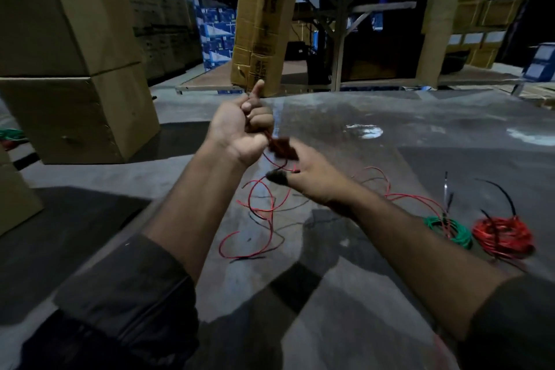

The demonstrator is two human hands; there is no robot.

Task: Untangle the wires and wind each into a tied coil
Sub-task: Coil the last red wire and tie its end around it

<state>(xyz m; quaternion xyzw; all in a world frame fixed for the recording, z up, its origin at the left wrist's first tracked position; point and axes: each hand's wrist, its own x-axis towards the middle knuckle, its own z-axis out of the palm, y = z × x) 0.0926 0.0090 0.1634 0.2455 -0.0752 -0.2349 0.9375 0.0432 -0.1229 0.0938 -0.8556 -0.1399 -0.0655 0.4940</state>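
Gripping a red wire (260,189), left hand (240,132) has fingers curled round it, index raised. Right hand (309,177) blurred, fingers at a small red wound bundle (280,147); grip unclear. Loose wire trails on the floor (390,129). Green coil (450,230) and red coil (503,236) lie right, side by side.

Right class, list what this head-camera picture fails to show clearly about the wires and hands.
- Right hand: motion blur hides its fingers and what they hold.
- Red wire: its end is hidden inside the left hand.
- Green coil: partly covered by the right forearm.
- Red coil: blurred; any tie unreadable.
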